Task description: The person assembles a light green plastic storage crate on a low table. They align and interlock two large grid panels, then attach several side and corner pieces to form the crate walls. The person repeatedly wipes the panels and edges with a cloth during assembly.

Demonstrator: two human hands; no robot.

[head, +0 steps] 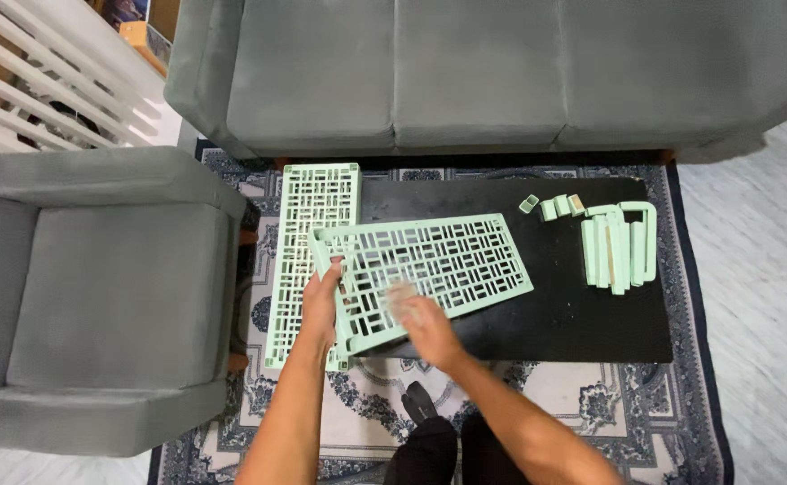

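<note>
A person's left hand (321, 301) grips the near-left edge of a pale green plastic lattice panel (429, 265) tilted over a black low table (573, 314); the blurred right hand (420, 325) touches its near edge, grasp unclear, beside a second lattice panel (308, 242) and stacked green strips (618, 247)

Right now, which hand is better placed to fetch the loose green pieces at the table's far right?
Right hand, probably: it only rests on the upper lattice panel and lies nearer the green pieces. The left hand grips the panel's left edge, steadying it.
</note>
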